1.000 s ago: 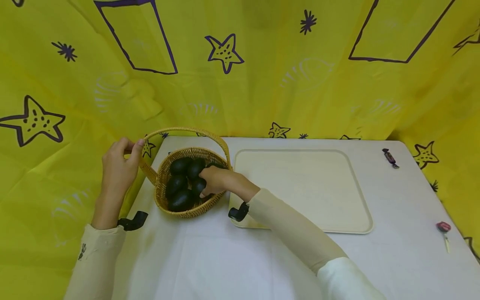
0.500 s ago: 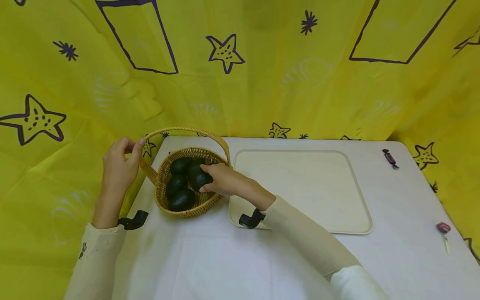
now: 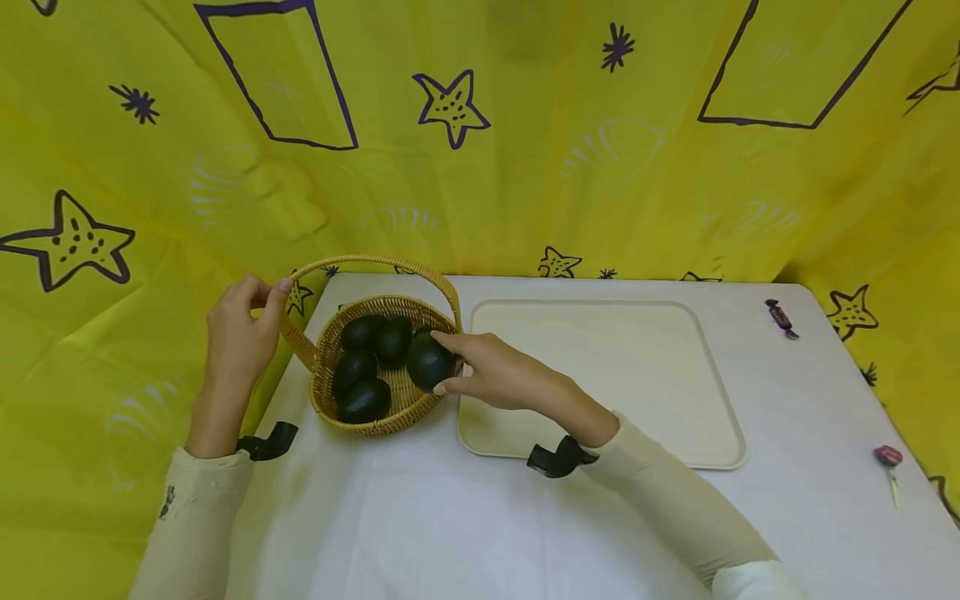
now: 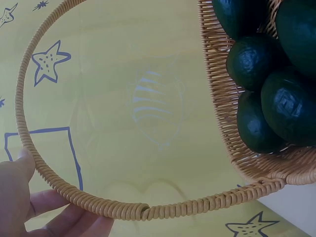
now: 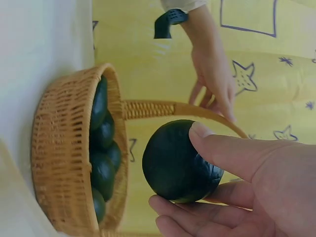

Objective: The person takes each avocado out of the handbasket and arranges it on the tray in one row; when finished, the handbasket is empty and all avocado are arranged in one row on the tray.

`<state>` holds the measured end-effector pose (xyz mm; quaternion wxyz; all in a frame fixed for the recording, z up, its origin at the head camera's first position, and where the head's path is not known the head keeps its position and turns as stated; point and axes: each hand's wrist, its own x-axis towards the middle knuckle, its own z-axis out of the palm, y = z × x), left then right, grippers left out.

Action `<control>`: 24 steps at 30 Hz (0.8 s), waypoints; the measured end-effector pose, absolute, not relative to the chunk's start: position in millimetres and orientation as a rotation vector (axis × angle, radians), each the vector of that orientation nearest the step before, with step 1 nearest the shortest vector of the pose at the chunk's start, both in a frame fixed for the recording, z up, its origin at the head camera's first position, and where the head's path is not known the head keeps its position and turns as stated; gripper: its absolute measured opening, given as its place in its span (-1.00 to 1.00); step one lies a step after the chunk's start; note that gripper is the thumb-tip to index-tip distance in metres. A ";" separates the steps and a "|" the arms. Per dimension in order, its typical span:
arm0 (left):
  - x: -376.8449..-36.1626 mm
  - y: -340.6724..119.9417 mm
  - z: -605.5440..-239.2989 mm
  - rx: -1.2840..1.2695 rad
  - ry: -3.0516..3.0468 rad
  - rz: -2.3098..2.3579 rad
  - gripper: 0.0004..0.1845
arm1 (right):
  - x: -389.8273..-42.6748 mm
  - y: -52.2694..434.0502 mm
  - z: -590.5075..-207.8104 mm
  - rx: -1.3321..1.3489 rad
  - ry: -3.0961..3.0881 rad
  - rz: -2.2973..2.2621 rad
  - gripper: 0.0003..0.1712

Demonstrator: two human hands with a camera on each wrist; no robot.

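Note:
A woven wicker basket (image 3: 327, 402) with a tall arched handle (image 3: 375, 262) stands at the table's left edge, holding several dark green avocados (image 3: 363, 365). My left hand (image 3: 243, 327) grips the handle at its left end; its fingers (image 4: 29, 207) curl round the wicker (image 4: 148, 210). My right hand (image 3: 487, 371) holds one avocado (image 3: 429, 362) over the basket's right rim, thumb (image 5: 222, 148) and fingers round the fruit (image 5: 177, 160). The basket (image 5: 64, 148) lies below it.
A cream tray (image 3: 607, 375) lies right of the basket on the white table (image 3: 450, 517). A wrapped sweet (image 3: 780, 315) sits at the far right corner and a red lollipop (image 3: 888, 458) near the right edge. Yellow starred cloth (image 3: 480, 125) hangs behind.
My right hand has lifted one avocado out of the pile and carried it rightward to the basket's right rim. The left hand stays on the handle.

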<state>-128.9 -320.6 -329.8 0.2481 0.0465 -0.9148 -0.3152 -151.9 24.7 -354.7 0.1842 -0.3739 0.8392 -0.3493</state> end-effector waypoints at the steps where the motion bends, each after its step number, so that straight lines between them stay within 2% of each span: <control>1: -128.8 -320.2 -329.9 0.126 -2.493 -0.860 -0.44 | -151.2 31.1 -354.0 -1.054 2.366 -0.999 -0.09; 9: -128.7 -319.4 -328.6 0.149 -2.492 -0.865 -0.44 | -151.9 75.6 -353.6 -1.124 2.400 -1.108 -0.35; 16: -128.8 -320.2 -329.3 0.135 -2.483 -0.862 -0.49 | -157.0 100.5 -362.3 -0.971 2.495 -1.103 -0.20; 24: -129.5 -319.9 -330.5 0.140 -2.485 -0.861 -0.47 | -174.4 104.7 -393.0 -0.873 2.490 -1.144 -0.19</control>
